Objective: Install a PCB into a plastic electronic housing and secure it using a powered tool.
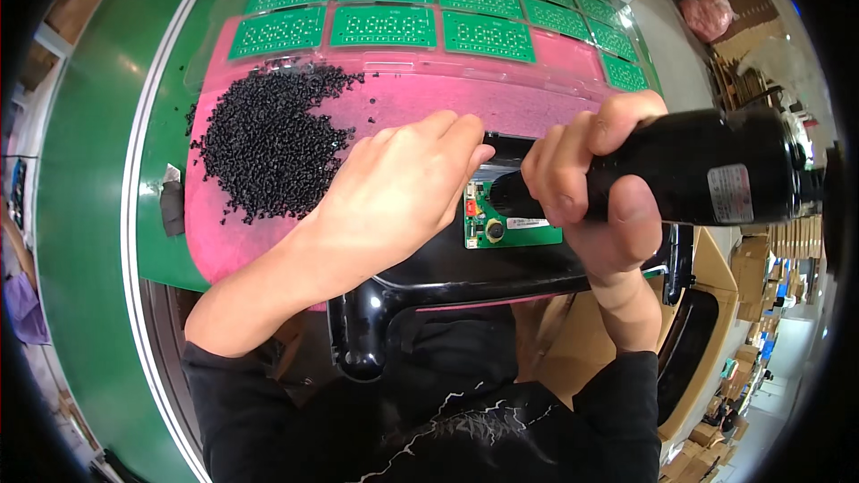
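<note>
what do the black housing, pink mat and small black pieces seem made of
Black housing: probably moulded plastic, glossy, with smooth bright highlights.
Pink mat: perhaps rubber or fabric; its surface looks dull.
Small black pieces: possibly coated metal, since they glint, but plastic isn't ruled out.

No text is readable with confidence. Marked surfaces are as follows. Right of the right hand's (pixel 568 174) grip, the casing of the black handheld power driver (pixel 676 161) bears a pale rectangular label (pixel 731 194) with small dark print, illegible. Left of and below the grip, the green circuit board (pixel 537 236) bears a white sticker (pixel 527 224), its print too small to read. Beyond the grip, the trayed circuit boards (pixel 382 27) show minute white legends. Below it, the black shirt (pixel 617 402) carries a pale graphic (pixel 483 422), undecipherable.
</note>
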The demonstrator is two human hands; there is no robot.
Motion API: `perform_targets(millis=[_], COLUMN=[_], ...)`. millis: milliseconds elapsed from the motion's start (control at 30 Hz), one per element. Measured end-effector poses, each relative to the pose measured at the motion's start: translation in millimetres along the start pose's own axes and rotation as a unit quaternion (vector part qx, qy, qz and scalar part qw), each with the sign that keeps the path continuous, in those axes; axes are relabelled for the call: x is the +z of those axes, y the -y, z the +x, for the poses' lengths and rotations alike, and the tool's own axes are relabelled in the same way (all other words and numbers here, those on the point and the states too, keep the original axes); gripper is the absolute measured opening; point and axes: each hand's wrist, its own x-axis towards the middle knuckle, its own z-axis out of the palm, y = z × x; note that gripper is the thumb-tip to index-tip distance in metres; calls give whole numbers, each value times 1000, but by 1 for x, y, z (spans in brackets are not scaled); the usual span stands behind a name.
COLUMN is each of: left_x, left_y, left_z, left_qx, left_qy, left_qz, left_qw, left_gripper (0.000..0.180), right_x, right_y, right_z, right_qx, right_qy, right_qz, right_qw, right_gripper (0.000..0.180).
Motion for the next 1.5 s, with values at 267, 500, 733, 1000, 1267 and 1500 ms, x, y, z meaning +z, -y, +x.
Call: perform_targets(millis=[267,500,733,1000,1267,1500], left_x=[0,2,6,5,-1,-1], left_y=[11,5,14,8,8,2], left_z=[-3,0,-1,1,2,4], left_qx=[18,23,36,18,24,100], left_qy=[84,77,84,102,140,95], left_qz=[-24,-45,-85,-87,-84,-252], left_qw=[996,996,992,991,986,958], left_gripper=[10,8,14,14,13,11], right_x=[-4,-8,-13,-16,-4,-15], right_y=[-8,-11,-7,-12,12,50], right_z=[7,3,17,12,-6,-12], right_qx=[11,-22,52,31,-42,-129], right_qy=[55,35,105,87,-27,44], right_qz=[11,-4,71,71,135,140], right_qw=[998,999,991,993,990,981], right_gripper=[42,42,39,38,32,37])
